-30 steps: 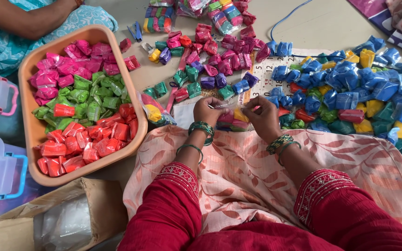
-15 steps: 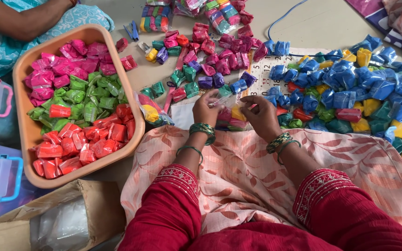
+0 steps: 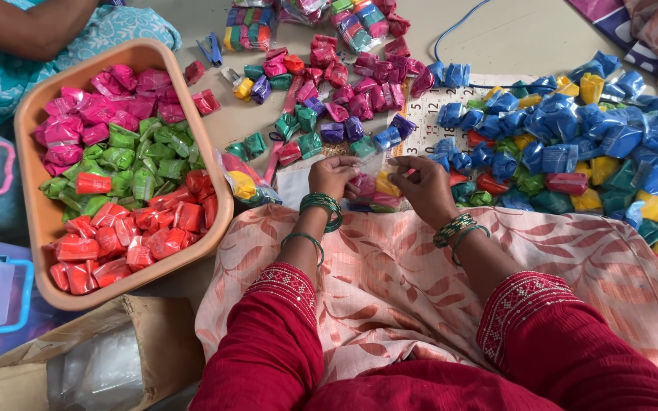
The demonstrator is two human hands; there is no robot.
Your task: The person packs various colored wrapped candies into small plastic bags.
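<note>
Barely shifted, left hand (image 3: 334,176) and right hand (image 3: 426,185) both pinch a clear bag (image 3: 375,186) of coloured packets.

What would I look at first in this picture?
Probably the orange tub on the left, packed with pink, green and red packets in bands. Next, the big heap of blue packets on the floor at the right. In the middle, the left hand and right hand hold a small clear bag of colourful packets.
</note>
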